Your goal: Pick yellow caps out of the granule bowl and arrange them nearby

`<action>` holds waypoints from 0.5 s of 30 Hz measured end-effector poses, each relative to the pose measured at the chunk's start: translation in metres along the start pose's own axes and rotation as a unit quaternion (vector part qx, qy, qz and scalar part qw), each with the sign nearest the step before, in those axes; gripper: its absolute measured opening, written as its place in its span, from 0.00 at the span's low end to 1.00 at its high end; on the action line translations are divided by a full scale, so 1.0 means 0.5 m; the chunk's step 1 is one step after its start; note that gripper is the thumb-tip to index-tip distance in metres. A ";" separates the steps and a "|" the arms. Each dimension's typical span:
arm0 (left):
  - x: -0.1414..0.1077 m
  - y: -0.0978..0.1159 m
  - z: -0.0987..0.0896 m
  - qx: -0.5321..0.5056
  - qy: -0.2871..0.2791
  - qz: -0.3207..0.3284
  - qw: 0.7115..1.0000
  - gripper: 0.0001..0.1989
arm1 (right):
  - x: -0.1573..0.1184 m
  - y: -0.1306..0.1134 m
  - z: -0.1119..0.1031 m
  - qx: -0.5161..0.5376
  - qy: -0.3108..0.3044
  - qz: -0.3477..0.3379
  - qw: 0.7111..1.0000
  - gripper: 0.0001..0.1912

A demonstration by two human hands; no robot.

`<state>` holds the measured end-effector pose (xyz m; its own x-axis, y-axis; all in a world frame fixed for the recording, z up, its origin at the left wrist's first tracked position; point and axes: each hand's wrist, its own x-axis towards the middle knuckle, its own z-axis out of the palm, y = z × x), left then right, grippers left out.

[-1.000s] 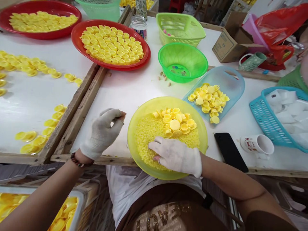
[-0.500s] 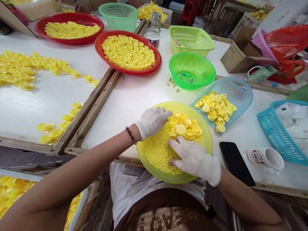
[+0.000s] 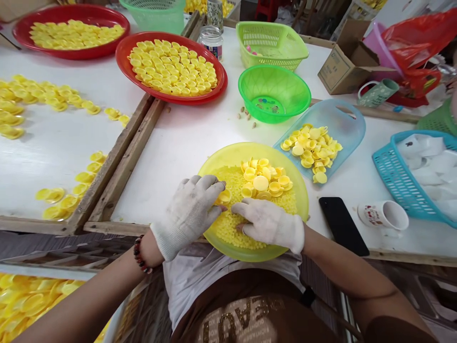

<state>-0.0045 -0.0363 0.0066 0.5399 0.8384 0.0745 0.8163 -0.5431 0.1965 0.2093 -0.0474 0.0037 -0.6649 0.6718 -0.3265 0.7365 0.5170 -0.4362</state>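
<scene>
A yellow basin (image 3: 210, 164) on the table edge in front of me holds small pale-yellow pellets (image 3: 250, 240) and a heap of yellow plastic caps (image 3: 266, 181). My left hand (image 3: 191, 209), in a white glove with bare fingertips, is over the basin's left side. Its thumb and fingers close around a yellow cap (image 3: 224, 196). My right hand (image 3: 269, 223), gloved the same way, rests low over the pellets just below the heap. Its fingers and thumb are apart, the fingertips at the pellets; I make out no cap in it.
Beside the basin lies a blue board (image 3: 344, 136) with more caps. A black phone (image 3: 343, 226), a white mug (image 3: 382, 214) and a blue basket (image 3: 396, 164) stand right. Beyond are a green bowl (image 3: 303, 95) and red trays (image 3: 124, 59) of caps. A wooden strip (image 3: 119, 162) divides the table.
My left hand has moved left and down from beside the heap, now with a cap in its fingers. My right hand has shifted slightly left in the view, which has also moved.
</scene>
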 end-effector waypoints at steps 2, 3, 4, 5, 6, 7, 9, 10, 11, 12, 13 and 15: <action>0.004 0.001 0.008 0.014 -0.004 -0.011 1.000 0.15 | -0.001 0.004 -0.005 0.022 0.006 -0.018 1.000 0.11; 0.005 0.003 0.013 0.008 0.002 -0.012 1.000 0.14 | -0.003 0.007 -0.009 0.036 0.016 -0.029 0.999 0.11; 0.006 0.004 0.017 -0.003 0.010 -0.011 1.000 0.15 | -0.006 0.009 -0.014 0.049 0.032 -0.039 0.998 0.11; 0.005 0.007 0.021 -0.017 0.020 -0.008 1.000 0.15 | -0.009 0.010 -0.020 0.062 0.054 -0.046 0.996 0.10; 0.004 0.009 0.023 -0.031 0.030 -0.004 0.999 0.15 | -0.011 0.010 -0.027 0.072 0.080 -0.051 0.993 0.09; 0.002 0.013 0.025 -0.044 0.039 -0.003 0.998 0.15 | -0.013 0.008 -0.035 0.078 0.110 -0.054 0.989 0.09; -0.002 0.019 0.026 -0.074 0.046 -0.006 0.996 0.13 | -0.012 0.001 -0.050 0.079 0.166 -0.057 0.981 0.07; -0.004 0.021 0.026 -0.094 0.049 -0.010 0.994 0.12 | -0.010 -0.004 -0.056 0.078 0.186 -0.061 0.978 0.08; -0.006 0.023 0.027 -0.118 0.054 -0.015 0.991 0.12 | -0.008 -0.008 -0.060 0.075 0.201 -0.065 0.975 0.09; -0.007 0.024 0.028 -0.144 0.060 -0.021 0.988 0.12 | -0.006 -0.011 -0.063 0.071 0.211 -0.067 0.973 0.10; -0.009 0.023 0.029 -0.168 0.068 -0.028 0.983 0.12 | -0.005 -0.012 -0.065 0.069 0.217 -0.067 0.971 0.11; -0.013 0.020 0.034 -0.210 0.087 -0.037 0.973 0.13 | -0.010 -0.009 -0.063 0.064 0.218 -0.055 0.972 0.13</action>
<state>0.0036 -0.0481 -0.0087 0.4098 0.8894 0.2027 0.6764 -0.4454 0.5866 0.2134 -0.0365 0.0337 -0.6026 0.7914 0.1026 0.6235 0.5471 -0.5585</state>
